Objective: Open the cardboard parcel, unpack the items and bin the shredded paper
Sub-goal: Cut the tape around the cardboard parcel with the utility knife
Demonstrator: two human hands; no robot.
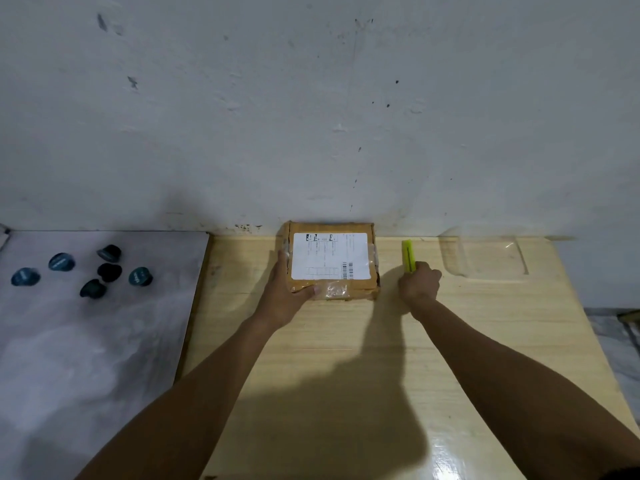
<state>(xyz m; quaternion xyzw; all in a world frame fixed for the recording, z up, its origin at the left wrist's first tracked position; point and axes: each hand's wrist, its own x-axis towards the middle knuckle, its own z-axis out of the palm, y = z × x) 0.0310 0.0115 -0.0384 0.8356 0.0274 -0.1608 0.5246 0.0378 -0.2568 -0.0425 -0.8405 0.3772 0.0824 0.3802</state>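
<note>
Two bare forearms reach forward over a pale wooden tabletop (346, 375), its near part glossy under the light. The left hand (285, 292) grips the near left corner of the cardboard parcel (330, 261), thumb along the front edge and fingers up the left side. The right hand (419, 282) lies just to the right of the parcel, its fingers curled round the lower end of a yellow-green cutter (408, 255) whose upper part sticks out beyond the knuckles, pointing away from the person. The parcel lies flat between the two hands, taped shut, with a white shipping label (330, 256) across its top and its far edge close to the wall (311, 98). Beyond and to the right of the right hand sits a clear plastic container (485, 254). Well to the left of the left hand, on a grey surface (86, 341) beside the tabletop, lie six dark blue-green capsules (109, 271) in a loose group.
</note>
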